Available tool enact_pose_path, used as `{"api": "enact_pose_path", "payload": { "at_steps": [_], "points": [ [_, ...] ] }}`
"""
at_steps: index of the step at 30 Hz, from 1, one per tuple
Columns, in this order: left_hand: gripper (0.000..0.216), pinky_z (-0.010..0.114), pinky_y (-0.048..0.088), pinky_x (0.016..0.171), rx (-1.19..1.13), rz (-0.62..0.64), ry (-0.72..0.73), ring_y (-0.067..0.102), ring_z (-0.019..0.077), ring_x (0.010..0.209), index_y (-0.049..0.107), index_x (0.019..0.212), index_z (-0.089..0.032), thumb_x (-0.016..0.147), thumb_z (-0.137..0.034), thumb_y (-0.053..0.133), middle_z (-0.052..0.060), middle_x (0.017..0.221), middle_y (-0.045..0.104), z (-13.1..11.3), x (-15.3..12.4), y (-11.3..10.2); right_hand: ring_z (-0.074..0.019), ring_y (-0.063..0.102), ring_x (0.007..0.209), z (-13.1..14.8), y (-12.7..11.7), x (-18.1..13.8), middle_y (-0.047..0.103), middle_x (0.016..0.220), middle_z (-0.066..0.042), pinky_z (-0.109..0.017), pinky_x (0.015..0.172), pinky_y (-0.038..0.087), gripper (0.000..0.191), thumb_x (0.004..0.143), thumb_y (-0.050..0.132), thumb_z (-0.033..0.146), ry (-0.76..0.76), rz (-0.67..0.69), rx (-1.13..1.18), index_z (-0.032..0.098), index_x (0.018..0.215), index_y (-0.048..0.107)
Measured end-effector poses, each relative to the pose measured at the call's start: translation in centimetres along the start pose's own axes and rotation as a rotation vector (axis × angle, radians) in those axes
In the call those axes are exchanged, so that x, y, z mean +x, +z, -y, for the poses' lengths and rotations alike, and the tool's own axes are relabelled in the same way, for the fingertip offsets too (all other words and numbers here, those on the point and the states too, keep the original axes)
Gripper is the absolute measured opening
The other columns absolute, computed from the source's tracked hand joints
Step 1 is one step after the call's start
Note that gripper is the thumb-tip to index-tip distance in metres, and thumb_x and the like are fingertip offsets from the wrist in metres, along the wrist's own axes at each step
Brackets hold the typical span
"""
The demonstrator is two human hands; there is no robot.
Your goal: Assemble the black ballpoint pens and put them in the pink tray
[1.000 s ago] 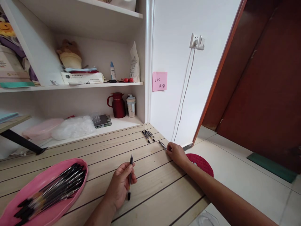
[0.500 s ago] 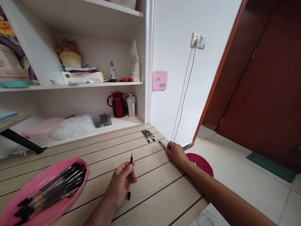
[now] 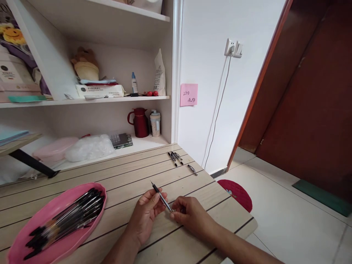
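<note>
My left hand (image 3: 147, 214) is closed on a thin black pen (image 3: 161, 197) over the wooden table (image 3: 115, 187), with the pen's tip pointing up and to the left. My right hand (image 3: 189, 216) pinches the lower end of the same pen. A single pen cap (image 3: 192, 169) lies alone near the table's far right edge. Beyond it a few more caps (image 3: 175, 157) lie side by side. A pink oval tray (image 3: 55, 249) at the front left holds several black pens (image 3: 68, 220).
White shelves behind the table hold a red jug (image 3: 139, 123), a small cup (image 3: 155, 123), a plastic bag (image 3: 89, 147) and boxes. A pink sticky note (image 3: 189, 94) is on the wall. A red mat (image 3: 238, 192) lies on the tiled floor beside a brown door (image 3: 310, 102).
My right hand let go of the cap at the far right edge and came back to the pen. The pen tilted from upright to slanting. The camera shifted slightly.
</note>
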State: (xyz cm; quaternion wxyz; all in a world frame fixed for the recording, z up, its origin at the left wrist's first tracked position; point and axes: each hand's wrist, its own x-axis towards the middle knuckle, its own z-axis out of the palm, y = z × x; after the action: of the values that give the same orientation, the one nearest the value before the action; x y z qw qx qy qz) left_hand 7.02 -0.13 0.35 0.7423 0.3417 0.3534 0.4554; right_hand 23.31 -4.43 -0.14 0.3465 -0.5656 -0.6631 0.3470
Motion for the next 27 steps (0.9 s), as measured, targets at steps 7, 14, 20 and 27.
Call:
{"api": "enact_pose_path", "payload": {
  "at_steps": [7, 14, 20, 27],
  "points": [
    [0.039, 0.032, 0.047, 0.075, 0.103, 0.024, -0.014, 0.062, 0.0193, 0.087, 0.060, 0.103, -0.017, 0.067, -0.030, 0.068, 0.012, 0.101, 0.065, 0.1, -0.1, 0.1, -0.0108, 0.050, 0.058, -0.8, -1.4, 0.7, 0.060, 0.063, -0.001, -0.020, 0.052, 0.031, 0.013, 0.073, 0.048, 0.018, 0.032, -0.155, -0.269, 0.016, 0.066, 0.059],
    [0.028, 0.030, 0.046, 0.072, 0.186, 0.038, -0.010, 0.061, 0.0157, 0.074, 0.066, 0.089, -0.016, 0.064, -0.029, 0.070, 0.008, 0.085, 0.068, 0.2, 0.1, 0.1, -0.0195, 0.057, 0.077, -4.7, -6.7, 2.9, 0.063, 0.078, -0.009, -0.026, 0.060, 0.032, 0.018, 0.080, 0.046, 0.023, 0.213, -0.282, -0.770, 0.017, 0.072, 0.061],
    [0.028, 0.030, 0.046, 0.071, 0.176, 0.031, -0.012, 0.061, 0.0155, 0.070, 0.066, 0.086, -0.014, 0.062, -0.028, 0.071, 0.008, 0.082, 0.067, 0.1, 0.1, 0.1, -0.0221, 0.058, 0.080, -5.5, -7.4, 3.1, 0.062, 0.084, -0.012, -0.028, 0.060, 0.032, 0.020, 0.082, 0.045, 0.027, 0.237, -0.265, -0.873, 0.016, 0.074, 0.059],
    [0.025, 0.030, 0.046, 0.071, 0.194, 0.035, -0.016, 0.060, 0.0149, 0.070, 0.065, 0.085, -0.015, 0.064, -0.027, 0.070, 0.007, 0.081, 0.067, 0.1, 0.0, 0.1, -0.0218, 0.059, 0.079, -5.5, -7.2, 2.7, 0.061, 0.085, -0.012, -0.027, 0.059, 0.032, 0.023, 0.084, 0.041, 0.028, 0.238, -0.273, -0.922, 0.015, 0.075, 0.059]
  ]
}}
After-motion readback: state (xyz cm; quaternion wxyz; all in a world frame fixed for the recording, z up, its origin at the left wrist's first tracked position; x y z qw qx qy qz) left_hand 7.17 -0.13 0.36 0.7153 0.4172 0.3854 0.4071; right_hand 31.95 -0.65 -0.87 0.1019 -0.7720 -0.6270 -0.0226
